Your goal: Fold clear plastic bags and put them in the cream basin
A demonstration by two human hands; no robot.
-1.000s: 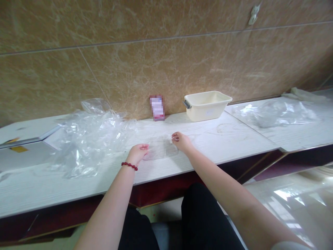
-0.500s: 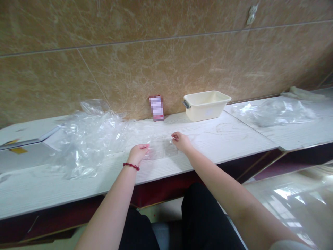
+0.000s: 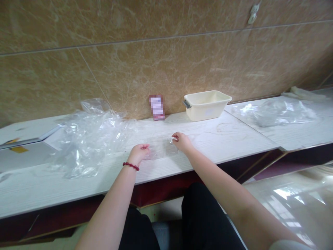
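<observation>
The fingers of our left hand are pinched together on the left end of a clear plastic film, and those of our right hand are closed on its upper right part, where a small fold catches the light. The film lies between our two hands, at the fingertips of both. Its long axis runs from left to right, roughly along the front edge of the worktop, rising slightly towards the right; we cannot tell whether it all touches the surface. Our left wrist carries a red bead bracelet.

The worktop is white with a wood grain. Just left of our left hand spreads a crumpled plastic heap, beside a white box. Beyond the film, a blurred upright card leans on the brown marbled wall, and a cream tub with a grey handle stands right of it. Farther right lies another plastic bundle. Below, the glossy floor reflects light.
</observation>
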